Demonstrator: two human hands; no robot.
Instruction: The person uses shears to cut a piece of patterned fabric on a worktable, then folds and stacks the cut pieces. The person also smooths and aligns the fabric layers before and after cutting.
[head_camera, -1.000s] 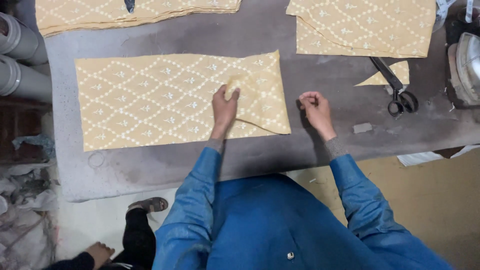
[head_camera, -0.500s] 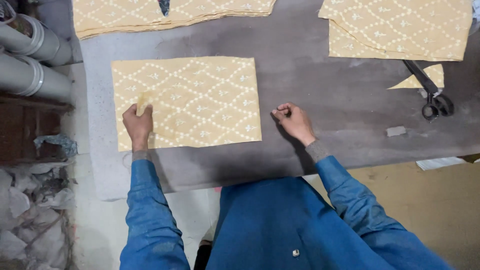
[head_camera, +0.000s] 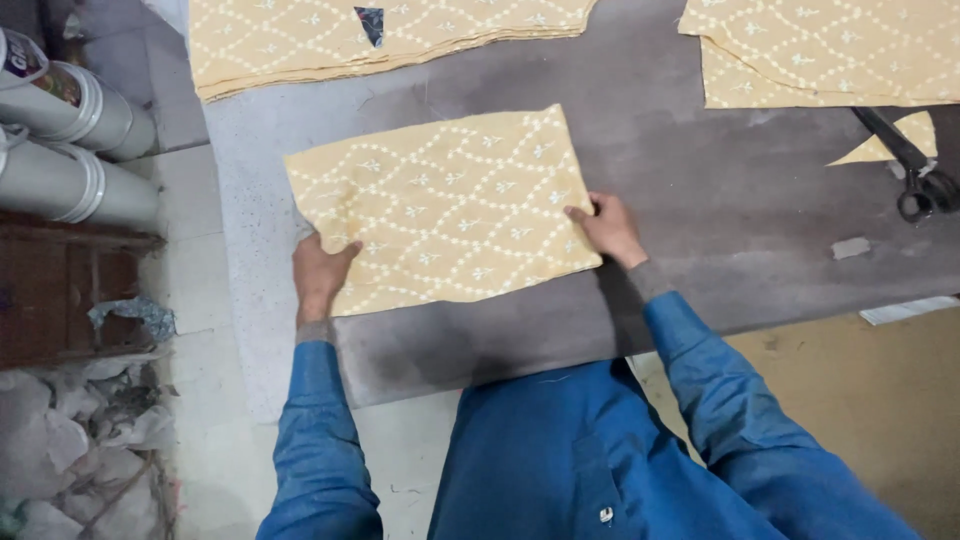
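Note:
A folded piece of yellow cloth with a white lattice pattern (head_camera: 445, 205) lies on the grey table (head_camera: 720, 200) in front of me. My left hand (head_camera: 320, 272) grips its near left corner, fingers curled over the edge. At the right edge, my right hand (head_camera: 607, 228) holds the cloth with the thumb on top. Both sleeves are blue.
A stack of the same yellow cloth (head_camera: 400, 35) lies at the far edge, with another stack (head_camera: 830, 50) at the far right. Black scissors (head_camera: 905, 165) rest beside a small yellow scrap (head_camera: 885, 145). White pipes (head_camera: 70, 140) run along the left, and rubble sits on the floor below them.
The cloth went from spread long to folded shorter. My left hand carried its end leftward, and now both hands hold the folded piece by its two sides.

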